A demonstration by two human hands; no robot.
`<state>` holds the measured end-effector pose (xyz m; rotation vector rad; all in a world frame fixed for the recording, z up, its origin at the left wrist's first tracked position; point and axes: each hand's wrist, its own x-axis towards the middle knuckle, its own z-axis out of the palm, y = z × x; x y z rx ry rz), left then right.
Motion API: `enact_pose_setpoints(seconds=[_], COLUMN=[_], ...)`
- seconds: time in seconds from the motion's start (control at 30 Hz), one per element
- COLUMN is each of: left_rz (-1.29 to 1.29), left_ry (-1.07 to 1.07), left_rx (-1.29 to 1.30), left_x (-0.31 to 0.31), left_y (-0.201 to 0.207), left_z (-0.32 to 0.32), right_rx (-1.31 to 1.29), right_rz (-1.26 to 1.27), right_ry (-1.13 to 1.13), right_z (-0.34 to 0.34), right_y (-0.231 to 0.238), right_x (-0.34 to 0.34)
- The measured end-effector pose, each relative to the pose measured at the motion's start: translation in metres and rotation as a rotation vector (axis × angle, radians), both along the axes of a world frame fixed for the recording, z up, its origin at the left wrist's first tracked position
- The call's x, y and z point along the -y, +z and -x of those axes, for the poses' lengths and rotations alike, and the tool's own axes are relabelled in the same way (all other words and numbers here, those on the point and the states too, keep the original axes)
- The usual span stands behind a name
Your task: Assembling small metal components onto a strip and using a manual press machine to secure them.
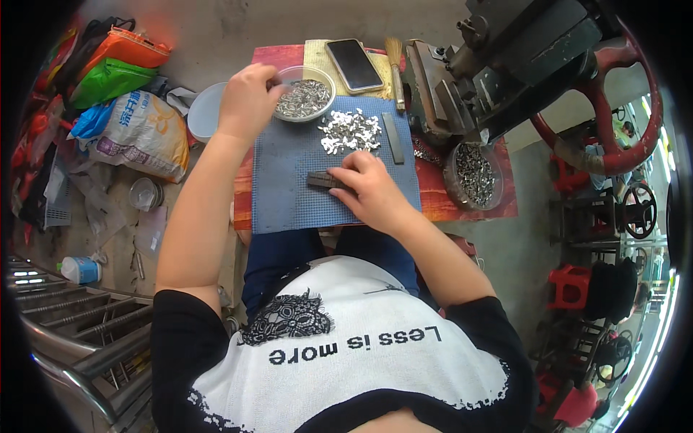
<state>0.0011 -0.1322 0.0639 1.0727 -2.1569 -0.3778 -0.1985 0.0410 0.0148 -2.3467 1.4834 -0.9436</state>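
My right hand (369,189) grips a small dark metal block (322,180) between thumb and fingers on the blue ribbed mat (281,198). Just beyond that hand lies a loose pile of small white and silvery pieces (349,132). My left hand (247,101) is at the left rim of a clear round bowl (331,81) full of small shiny metal pieces (303,98). Its fingers are curled with the thumb toward the bowl; what they hold, if anything, is hidden. A flat grey metal bar (393,138) lies right of the pile.
A phone (354,65) and a brush (395,72) lie at the far edge. To the right stand a press (498,72) with a red handwheel (603,155) and a tub of metal parts (474,175). Left are a white lid or bowl (207,112), sacks (141,133) and metal racks (79,339).
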Motion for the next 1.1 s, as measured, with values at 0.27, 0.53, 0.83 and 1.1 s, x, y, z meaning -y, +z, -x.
enact_pose_setpoints(seconds=[0.27,0.53,0.83,1.1], left_rz=[-0.295,-0.241,-0.319,-0.193], left_ry=[-0.253,-0.336,-0.144,-0.115], left_rx=[-0.171,0.005,-0.142,0.009], left_x=[-0.072,-0.102,-0.082,-0.082], left_y=[-0.021,-0.054,-0.052,-0.055], left_z=[0.004,0.017,0.034,0.046], right_rx=[0.221,-0.02,0.123,0.005], right_rz=[-0.07,-0.062,-0.113,-0.067], right_ry=[-0.336,-0.2,-0.15,-0.126], right_z=[0.05,0.052,0.05,0.05], right_y=[0.01,0.0,0.017,0.013], right_x=[0.006,0.017,0.0,-0.01])
